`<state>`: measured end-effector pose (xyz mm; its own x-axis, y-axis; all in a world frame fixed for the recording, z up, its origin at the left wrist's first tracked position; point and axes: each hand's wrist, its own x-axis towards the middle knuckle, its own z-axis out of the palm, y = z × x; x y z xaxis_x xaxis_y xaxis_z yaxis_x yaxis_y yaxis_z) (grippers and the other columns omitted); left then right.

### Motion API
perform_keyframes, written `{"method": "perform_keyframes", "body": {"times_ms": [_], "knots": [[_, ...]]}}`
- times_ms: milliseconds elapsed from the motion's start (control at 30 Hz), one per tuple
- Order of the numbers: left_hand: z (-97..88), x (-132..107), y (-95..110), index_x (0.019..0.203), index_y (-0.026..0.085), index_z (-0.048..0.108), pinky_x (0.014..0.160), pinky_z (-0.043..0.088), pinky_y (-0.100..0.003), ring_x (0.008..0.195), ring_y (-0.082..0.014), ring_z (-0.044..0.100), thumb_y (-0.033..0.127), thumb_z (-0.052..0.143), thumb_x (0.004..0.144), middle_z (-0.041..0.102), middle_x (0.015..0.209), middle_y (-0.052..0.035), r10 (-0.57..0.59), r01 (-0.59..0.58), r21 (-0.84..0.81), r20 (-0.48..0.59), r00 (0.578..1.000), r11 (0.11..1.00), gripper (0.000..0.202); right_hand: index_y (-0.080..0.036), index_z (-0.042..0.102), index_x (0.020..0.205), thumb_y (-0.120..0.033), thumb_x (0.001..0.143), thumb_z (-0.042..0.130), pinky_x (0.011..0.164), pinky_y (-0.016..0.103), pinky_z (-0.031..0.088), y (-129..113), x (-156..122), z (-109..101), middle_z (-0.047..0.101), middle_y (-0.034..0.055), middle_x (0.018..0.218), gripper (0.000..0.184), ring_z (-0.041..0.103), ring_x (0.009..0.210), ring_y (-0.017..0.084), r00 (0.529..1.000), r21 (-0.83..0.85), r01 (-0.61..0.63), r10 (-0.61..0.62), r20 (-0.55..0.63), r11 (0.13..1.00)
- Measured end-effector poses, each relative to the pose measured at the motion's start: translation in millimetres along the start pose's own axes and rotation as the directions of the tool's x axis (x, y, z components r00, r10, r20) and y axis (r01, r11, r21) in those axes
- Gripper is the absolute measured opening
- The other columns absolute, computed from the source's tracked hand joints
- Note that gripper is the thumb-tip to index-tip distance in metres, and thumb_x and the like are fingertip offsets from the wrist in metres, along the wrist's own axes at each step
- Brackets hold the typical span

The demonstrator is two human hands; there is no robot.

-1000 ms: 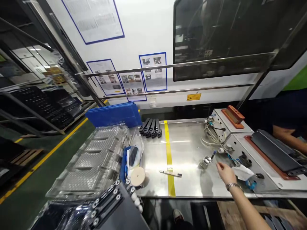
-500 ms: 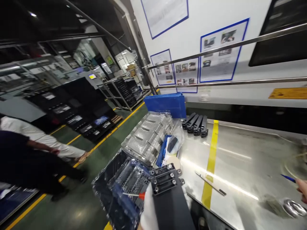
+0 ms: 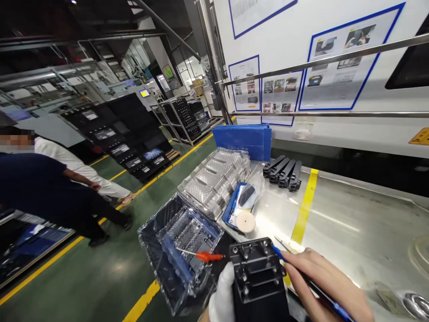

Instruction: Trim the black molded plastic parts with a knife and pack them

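Lettering on the wall posters is too blurred to read. At the worktop's near edge my gloved left hand grips a black bracket; my right hand pinches a blue pen beside it.

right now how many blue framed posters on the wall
4: top poster, cut off; small poster below; middle poster beside it; large poster rightmost.

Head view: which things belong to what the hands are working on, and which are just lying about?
In hand: black part, gripped by the left hand; blue pen, in the right hand.
Lying about: red screwdriver in the clear tray; stacked clear trays; black bars; blue boards; round disc.
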<state>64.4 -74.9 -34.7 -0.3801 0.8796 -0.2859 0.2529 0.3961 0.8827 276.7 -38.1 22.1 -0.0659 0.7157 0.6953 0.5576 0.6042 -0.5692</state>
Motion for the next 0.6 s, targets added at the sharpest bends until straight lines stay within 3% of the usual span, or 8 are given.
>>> {"method": "perform_keyframes", "body": {"times_ms": [133,267,400,600], "knots": [[-3.2,0.7,-10.6,0.119,0.031,0.074,0.101,0.056,-0.045,0.112,-0.0355,0.068,0.044,0.065,0.081,0.075,0.116,-0.0020,0.204,-0.205,0.017,0.043,0.978,0.979,0.041,-0.019,0.064,0.121,-0.013,0.091,0.065,0.078,0.027,0.058,5.7,2.1,8.8,0.070,0.0060,0.098,0.031,0.069,0.090,0.017,0.998,0.075,0.006,-0.011,0.057,0.997],[-3.1,-7.3,3.1,0.118,0.032,0.074,0.096,0.058,-0.045,0.108,-0.0341,0.070,0.041,0.059,0.086,0.077,0.110,-0.0019,0.179,-0.177,0.073,-0.028,0.983,0.982,0.036,-0.021,0.064,0.118,-0.014,0.091,0.065,0.080,0.025,0.057,2.7,3.3,8.6,0.072,0.0036,0.097,0.028,0.071,0.086,0.015,0.996,0.079,0.001,-0.008,0.088,0.997],[1.9,-15.6,24.2,0.122,0.031,0.071,0.089,0.059,-0.045,0.098,-0.0345,0.073,0.034,0.068,0.078,0.079,0.101,-0.0026,0.156,-0.143,0.157,-0.078,0.985,0.977,0.044,-0.023,0.064,0.119,-0.014,0.092,0.063,0.082,0.024,0.057,-5.0,3.7,4.1,0.074,0.0027,0.096,0.028,0.072,0.086,0.015,0.998,0.042,0.006,-0.008,0.064,0.999],[2.4,-19.0,34.3,0.120,0.027,0.071,0.090,0.058,-0.040,0.095,-0.0297,0.074,0.035,0.059,0.088,0.079,0.099,-0.0026,0.189,-0.188,0.030,-0.049,0.981,0.982,0.035,-0.022,0.064,0.121,-0.015,0.092,0.065,0.078,0.025,0.058,-7.3,8.2,5.4,0.074,0.0056,0.096,0.030,0.072,0.085,0.017,0.995,0.047,0.041,-0.045,0.087,0.998]]}}
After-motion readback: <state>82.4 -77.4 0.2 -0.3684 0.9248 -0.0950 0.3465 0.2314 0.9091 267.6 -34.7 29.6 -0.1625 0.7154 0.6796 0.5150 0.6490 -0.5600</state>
